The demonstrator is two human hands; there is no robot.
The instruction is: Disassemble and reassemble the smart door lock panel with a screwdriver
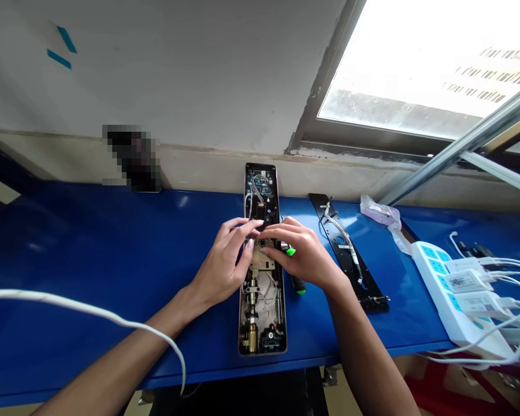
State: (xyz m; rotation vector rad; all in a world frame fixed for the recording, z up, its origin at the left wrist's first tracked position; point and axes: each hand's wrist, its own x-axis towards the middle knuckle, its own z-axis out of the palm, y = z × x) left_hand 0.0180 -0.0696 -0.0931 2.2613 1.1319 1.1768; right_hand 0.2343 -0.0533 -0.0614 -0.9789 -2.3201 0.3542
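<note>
A long, narrow black housing (283, 323) lies open on the blue table, its short end toward me. Inside are a blue circuit board (262, 184) at the far end, a metal plate (263, 264) in the middle, and a brass-coloured cylinder (252, 338) at the near end. My left hand (225, 260) reaches in from the left, thumb and fingers bent together over the middle. From the right, my right hand (301, 248) meets it there, its fingertips beside the left ones. Whatever small part they pinch is hidden. A green-and-black screwdriver (300, 285) lies partly under my right hand.
Right of the housing lies a black plate (333, 231) with a white cable. Farther right are a clear plastic bag (380, 212) and a white power strip (433, 289) with chargers. A white cord (91, 312) crosses above my left forearm. A blurred dark object (141, 164) leans against the wall.
</note>
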